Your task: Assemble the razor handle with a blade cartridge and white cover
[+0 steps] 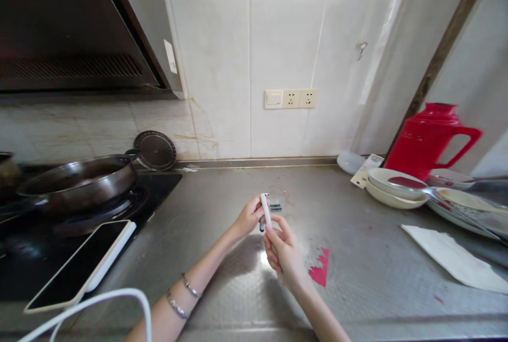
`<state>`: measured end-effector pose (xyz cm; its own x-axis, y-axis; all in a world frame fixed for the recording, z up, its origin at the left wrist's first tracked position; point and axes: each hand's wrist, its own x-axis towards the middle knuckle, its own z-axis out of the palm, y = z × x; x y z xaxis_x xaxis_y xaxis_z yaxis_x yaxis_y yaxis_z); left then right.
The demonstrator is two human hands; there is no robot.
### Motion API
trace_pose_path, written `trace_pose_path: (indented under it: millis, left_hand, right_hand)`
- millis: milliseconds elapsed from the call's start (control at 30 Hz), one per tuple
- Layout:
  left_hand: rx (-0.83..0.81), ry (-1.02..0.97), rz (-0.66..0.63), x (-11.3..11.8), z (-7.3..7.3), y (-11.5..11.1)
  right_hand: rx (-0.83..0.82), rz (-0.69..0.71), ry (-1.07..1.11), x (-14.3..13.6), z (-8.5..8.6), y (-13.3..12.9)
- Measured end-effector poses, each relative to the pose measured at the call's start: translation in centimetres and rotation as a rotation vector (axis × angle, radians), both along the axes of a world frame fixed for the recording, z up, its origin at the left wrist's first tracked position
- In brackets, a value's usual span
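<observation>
Both hands above the bench (222,188), near its middle, close together and clamped on one slim white object (266,210). The object stands tilted, its upper end leaning toward the wall and slightly left. My left hand (247,218) grips it from the side near the upper end; my right hand (282,246) pinches the lower end between thumb and fingers. A small dark piece (262,224) shows just below my left fingertips; whether it belongs to the white object I cannot tell. Just beyond my hands lie small dark-green pieces (275,207). To the right of my right wrist, a torn red scrap (320,268) lies flat, its left edge jagged. Two bracelets (177,305) circle my left forearm. At left, a phone (79,265), screen dark, lies near the hob (24,273), on which a metal pan (83,186) stands. At right, well apart from my hands: a red jug (416,143), stacked bowls (392,201) and a white sheet (456,260).
</observation>
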<state>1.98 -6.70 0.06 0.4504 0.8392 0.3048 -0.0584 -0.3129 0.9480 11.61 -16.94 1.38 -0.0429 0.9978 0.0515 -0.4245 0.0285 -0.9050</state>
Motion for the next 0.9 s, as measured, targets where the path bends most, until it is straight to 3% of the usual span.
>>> trace_pose_path:
  millis: [167, 400, 567, 700, 800, 900]
  left_hand:
    - [0.046, -0.001, 0.024, 0.0, 0.5, -0.2]
    - [-0.084, -0.056, 0.043, -1.6, 1.4, 1.1]
    - [-0.136, -0.155, 0.219, -3.7, 2.1, 2.5]
    - [-0.162, -0.184, 0.322, -4.6, 1.8, 3.2]
    - [-0.179, -0.171, 0.331, -4.6, 1.3, 3.4]
    - [-0.190, -0.150, 0.324, -4.5, 0.9, 3.5]
  right_hand:
    - [-0.008, -0.016, -0.006, 0.1, 1.1, 0.4]
    - [0.001, -0.042, -0.129, 1.1, 0.3, 0.6]
    - [0.094, -0.233, -0.455, 3.6, 1.1, 2.4]
    - [0.193, -0.357, -0.820, 5.0, 1.5, 5.3]
    - [0.212, -0.333, -1.068, 4.9, 1.2, 7.2]
    - [0.149, -0.247, -1.167, 4.3, 0.7, 8.4]
